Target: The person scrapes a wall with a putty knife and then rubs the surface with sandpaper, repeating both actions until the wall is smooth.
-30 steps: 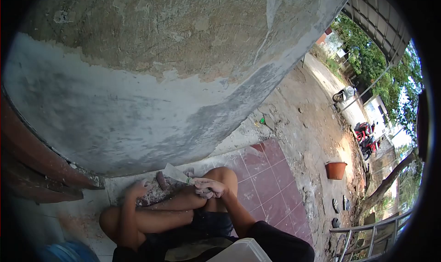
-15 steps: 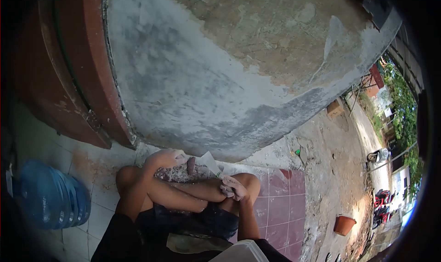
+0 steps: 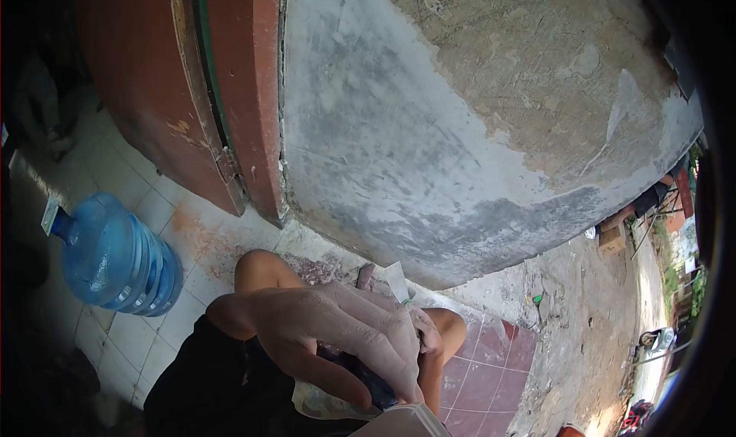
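A pale, translucent plastic container (image 3: 405, 422) shows at the bottom, its contents out of sight. The left hand (image 3: 337, 326), coated in pale dust, reaches toward it, fingers curved together and thumb apart; contact is unclear. Partly hidden behind it, the right hand (image 3: 427, 336) is curled around the scraper (image 3: 395, 280), whose flat, thin blade points toward the plastered wall (image 3: 368, 146), near a rough reddish block (image 3: 366, 276). A ribbed, see-through blue water jug (image 3: 121, 257) lies on its side on the floor's white tiles (image 3: 132, 340); dusty dark-red tiles (image 3: 491, 372) lie opposite.
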`<state>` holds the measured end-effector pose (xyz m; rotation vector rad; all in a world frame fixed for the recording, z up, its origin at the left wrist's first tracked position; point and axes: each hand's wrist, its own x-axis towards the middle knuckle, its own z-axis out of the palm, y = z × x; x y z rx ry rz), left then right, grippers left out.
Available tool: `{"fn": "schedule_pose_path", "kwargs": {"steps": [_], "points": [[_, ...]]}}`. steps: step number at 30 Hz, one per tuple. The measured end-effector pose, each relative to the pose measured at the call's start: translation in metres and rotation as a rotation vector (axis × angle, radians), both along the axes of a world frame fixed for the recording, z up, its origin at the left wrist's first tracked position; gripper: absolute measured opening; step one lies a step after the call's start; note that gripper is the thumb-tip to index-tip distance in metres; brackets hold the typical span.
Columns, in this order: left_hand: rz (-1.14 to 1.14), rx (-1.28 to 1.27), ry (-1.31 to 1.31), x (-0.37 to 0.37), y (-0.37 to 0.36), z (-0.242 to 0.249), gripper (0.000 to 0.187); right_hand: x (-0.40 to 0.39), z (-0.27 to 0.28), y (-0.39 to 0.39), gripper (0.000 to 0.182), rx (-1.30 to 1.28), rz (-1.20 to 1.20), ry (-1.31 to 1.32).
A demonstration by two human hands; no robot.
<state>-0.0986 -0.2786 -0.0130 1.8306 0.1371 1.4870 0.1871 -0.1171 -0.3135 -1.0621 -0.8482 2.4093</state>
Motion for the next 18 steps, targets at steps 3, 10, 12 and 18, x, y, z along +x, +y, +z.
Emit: {"fn": "schedule_pose_path", "kwargs": {"steps": [3, 10, 12, 18], "points": [[-0.013, 0.037, 0.050, 0.005, 0.003, 0.003, 0.025, 0.004, -0.013, 0.003, 0.027, 0.093, 0.094, 0.062], [-0.079, -0.052, -0.064, 0.016, 0.004, 0.007, 0.015, 0.004, -0.017, 0.007, 0.030, 0.092, 0.131, 0.102], [-0.082, -0.037, -0.050, 0.014, 0.003, 0.008, 0.019, 0.004, -0.012, 0.010, 0.030, 0.040, 0.173, 0.148], [0.033, -0.050, -0.181, 0.017, -0.003, 0.015, 0.012, 0.005, -0.001, 0.006, 0.030, 0.023, 0.208, 0.164]]}}
